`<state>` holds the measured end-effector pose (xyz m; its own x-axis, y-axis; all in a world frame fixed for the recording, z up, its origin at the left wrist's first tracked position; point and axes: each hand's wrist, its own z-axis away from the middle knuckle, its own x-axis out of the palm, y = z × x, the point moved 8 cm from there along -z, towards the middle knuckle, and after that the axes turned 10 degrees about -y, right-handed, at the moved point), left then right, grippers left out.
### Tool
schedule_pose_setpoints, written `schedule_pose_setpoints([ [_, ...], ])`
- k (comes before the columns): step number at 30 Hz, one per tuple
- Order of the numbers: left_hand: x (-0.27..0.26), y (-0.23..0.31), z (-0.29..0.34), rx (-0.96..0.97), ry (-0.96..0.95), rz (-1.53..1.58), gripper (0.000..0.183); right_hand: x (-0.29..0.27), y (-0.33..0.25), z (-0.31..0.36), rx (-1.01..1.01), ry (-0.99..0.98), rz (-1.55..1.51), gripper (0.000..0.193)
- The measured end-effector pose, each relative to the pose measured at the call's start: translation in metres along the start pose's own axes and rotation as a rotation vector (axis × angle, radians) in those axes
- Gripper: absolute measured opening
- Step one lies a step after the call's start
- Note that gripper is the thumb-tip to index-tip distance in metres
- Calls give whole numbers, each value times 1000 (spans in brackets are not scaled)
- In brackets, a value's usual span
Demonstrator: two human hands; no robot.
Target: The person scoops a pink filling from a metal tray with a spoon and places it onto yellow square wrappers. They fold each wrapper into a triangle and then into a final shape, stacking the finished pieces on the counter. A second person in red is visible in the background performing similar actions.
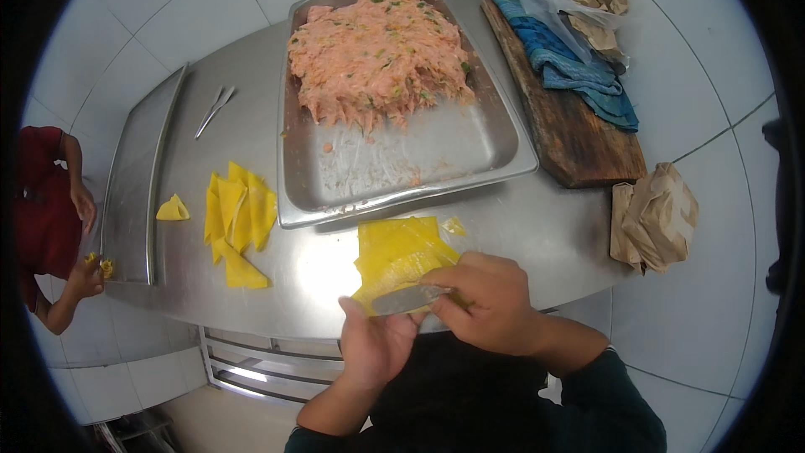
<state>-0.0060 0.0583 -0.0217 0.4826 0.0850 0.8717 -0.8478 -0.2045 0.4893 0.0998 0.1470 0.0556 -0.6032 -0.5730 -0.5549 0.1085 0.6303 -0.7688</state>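
Observation:
My right hand (495, 302) is closed round a flat metal spreading blade (406, 299). The blade lies across the near edge of the yellow dough wrappers (394, 243), which are stacked on the steel table. My left hand (376, 351) is palm up below the blade, its thumb raised at the near left corner of a yellow wrapper. The left fingers are partly hidden under the wrapper and blade. Beyond the stack, a deep steel tray (402, 189) holds pinkish minced filling (381, 54) with green flecks, heaped toward its far side.
Folded yellow wrappers (239, 210) lie left, with one folded piece (173, 208) apart. Metal tongs (215, 111) and a shallow tray (138, 176) are farther left, beside a person in red (54, 201). Right are a wooden board (579, 147), blue cloth (570, 75) and paper bag (658, 218).

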Motion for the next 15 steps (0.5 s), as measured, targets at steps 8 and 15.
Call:
schedule_pose_setpoints([
  [8, -11, 0, 7, 11, 55, -342, 49, -5, 10, -5, 200, 99, -266, 23],
  [15, -4, 11, 11, -163, -82, -590, 40, -2, 25, 1, 430, -270, -165, 24],
])
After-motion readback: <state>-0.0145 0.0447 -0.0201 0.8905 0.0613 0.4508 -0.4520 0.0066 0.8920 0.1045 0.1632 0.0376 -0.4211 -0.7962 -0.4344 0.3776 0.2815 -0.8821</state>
